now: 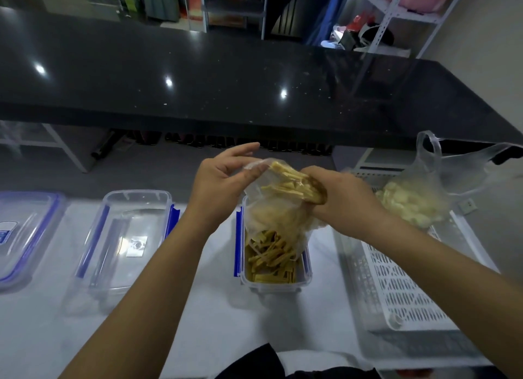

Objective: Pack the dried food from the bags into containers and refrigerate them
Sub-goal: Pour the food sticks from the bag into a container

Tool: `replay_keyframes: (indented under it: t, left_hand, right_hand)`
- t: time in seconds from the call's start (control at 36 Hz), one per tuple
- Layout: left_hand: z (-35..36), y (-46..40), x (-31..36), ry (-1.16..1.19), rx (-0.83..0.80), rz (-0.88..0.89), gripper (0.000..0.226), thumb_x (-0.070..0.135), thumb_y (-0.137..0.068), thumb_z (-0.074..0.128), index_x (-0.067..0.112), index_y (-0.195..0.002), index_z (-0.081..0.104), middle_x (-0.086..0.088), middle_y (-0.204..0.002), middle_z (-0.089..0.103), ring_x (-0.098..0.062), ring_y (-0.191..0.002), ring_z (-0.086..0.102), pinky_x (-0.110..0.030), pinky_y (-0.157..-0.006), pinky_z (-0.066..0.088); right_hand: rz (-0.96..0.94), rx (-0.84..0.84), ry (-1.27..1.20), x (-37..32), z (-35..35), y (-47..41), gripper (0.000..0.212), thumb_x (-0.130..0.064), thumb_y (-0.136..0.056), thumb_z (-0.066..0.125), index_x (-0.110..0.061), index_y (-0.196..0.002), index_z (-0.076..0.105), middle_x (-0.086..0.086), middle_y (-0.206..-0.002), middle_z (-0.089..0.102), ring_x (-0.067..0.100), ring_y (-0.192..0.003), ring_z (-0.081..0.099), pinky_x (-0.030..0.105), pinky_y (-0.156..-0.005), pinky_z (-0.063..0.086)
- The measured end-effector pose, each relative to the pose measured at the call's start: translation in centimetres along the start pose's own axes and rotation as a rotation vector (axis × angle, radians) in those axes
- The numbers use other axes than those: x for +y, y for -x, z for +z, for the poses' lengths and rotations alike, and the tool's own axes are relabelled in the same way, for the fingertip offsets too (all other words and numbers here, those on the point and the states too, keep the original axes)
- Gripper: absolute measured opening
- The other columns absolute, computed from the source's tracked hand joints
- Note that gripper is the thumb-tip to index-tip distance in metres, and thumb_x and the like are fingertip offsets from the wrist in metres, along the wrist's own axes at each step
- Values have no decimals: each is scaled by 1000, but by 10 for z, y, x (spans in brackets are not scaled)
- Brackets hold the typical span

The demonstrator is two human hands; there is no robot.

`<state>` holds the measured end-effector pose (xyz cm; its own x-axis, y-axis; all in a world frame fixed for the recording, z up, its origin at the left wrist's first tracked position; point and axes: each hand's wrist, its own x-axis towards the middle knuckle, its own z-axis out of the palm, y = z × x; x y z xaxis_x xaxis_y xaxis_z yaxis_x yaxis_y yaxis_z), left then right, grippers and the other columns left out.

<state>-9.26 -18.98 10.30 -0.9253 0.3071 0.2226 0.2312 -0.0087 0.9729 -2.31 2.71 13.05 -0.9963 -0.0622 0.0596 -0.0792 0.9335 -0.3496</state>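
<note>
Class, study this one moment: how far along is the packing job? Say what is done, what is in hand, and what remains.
Done: some yellow strips already lie in the middle container. In hand: the right hand grips the upended clear bag and the left hand pinches its corner, with strips left inside. Left: the bag of pale pieces sits full in the white basket, the empty container waits, no lid is on, nothing refrigerated.

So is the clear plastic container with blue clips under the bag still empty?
No, the clear container already holds yellow dried strips below the bag.
</note>
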Motion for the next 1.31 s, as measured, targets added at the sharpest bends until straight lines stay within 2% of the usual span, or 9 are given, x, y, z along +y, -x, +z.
replay_keyframes:
  t: [0.08, 0.17, 0.33, 0.47, 0.72, 0.86, 1.0, 1.17, 1.31]
  left_hand:
    - [-2, 1, -3, 3, -3, -2, 19, 39, -81, 73, 32, -97, 80, 12, -129, 67, 0, -119, 60, -16, -87, 54]
    - [-2, 1, -8, -2, 6, -9, 14, 30, -86, 74, 28, -99, 80, 11, -128, 67, -1, -117, 61, -13, -84, 53]
    - [-5, -3, -12, 49, 54, -34, 12, 22, -90, 73, 22, -100, 80, 13, -123, 70, 2, -115, 62, -7, -81, 50]
    - [-6, -2, -11, 48, 56, -49, 15, 23, -90, 72, 19, -101, 80, 12, -123, 71, 2, -114, 62, -5, -80, 49]
    - [-8, 0, -7, 81, 98, -58, 12, 25, -89, 73, 24, -98, 80, 10, -120, 72, -1, -115, 63, -5, -80, 50]
    - [-9, -1, -1, 96, 112, -16, 11, 23, -89, 74, 31, -92, 81, 10, -116, 74, -3, -114, 64, -9, -83, 51]
    - [-9, -3, 1, 97, 122, -16, 12, 21, -90, 73, 28, -95, 80, 7, -114, 75, -6, -112, 66, -14, -86, 52]
    - [-11, -3, 6, 107, 123, -6, 12, 23, -88, 72, 22, -99, 79, 3, -116, 74, -8, -114, 66, -17, -89, 51]
    - [-13, -1, 9, 67, 135, 37, 14, 24, -89, 70, 22, -101, 78, 4, -115, 74, -9, -113, 66, -18, -90, 52]
  right_hand:
    - [61, -26, -110, 7, -5, 5, 36, -33, -77, 78, -41, -109, 62, -18, -85, 66, 4, -77, 61, 35, -69, 54]
    - [97, -77, -192, 13, -11, 9, 37, -36, -71, 84, -42, -101, 64, -18, -81, 68, -1, -72, 64, 34, -68, 55]
    - [173, -80, -343, 29, -21, 13, 31, -15, -70, 87, -34, -88, 72, -11, -85, 69, 7, -79, 66, 33, -73, 54]
    - [194, -34, -431, 38, -25, 19, 24, -4, -76, 80, -26, -87, 77, -4, -82, 73, 17, -84, 69, 45, -84, 55]
    - [190, 50, -599, 45, -37, 27, 24, -8, -79, 81, -32, -79, 79, -5, -79, 77, 8, -75, 72, 15, -68, 53]
    - [145, 72, -660, 45, -46, 30, 17, -26, -77, 78, -37, -90, 79, -7, -88, 78, 9, -87, 73, 29, -84, 54]
    - [125, -90, -532, 47, -51, 30, 16, -34, -90, 64, -33, -95, 79, -17, -99, 76, -2, -104, 66, 33, -98, 46]
    - [53, 71, -600, 41, -53, 32, 29, -25, -95, 62, -50, -92, 76, -20, -99, 75, -4, -99, 68, 7, -80, 49]
    - [26, 149, -665, 36, -51, 31, 14, -30, -85, 69, -39, -89, 79, -10, -99, 77, 7, -100, 70, 32, -92, 52]
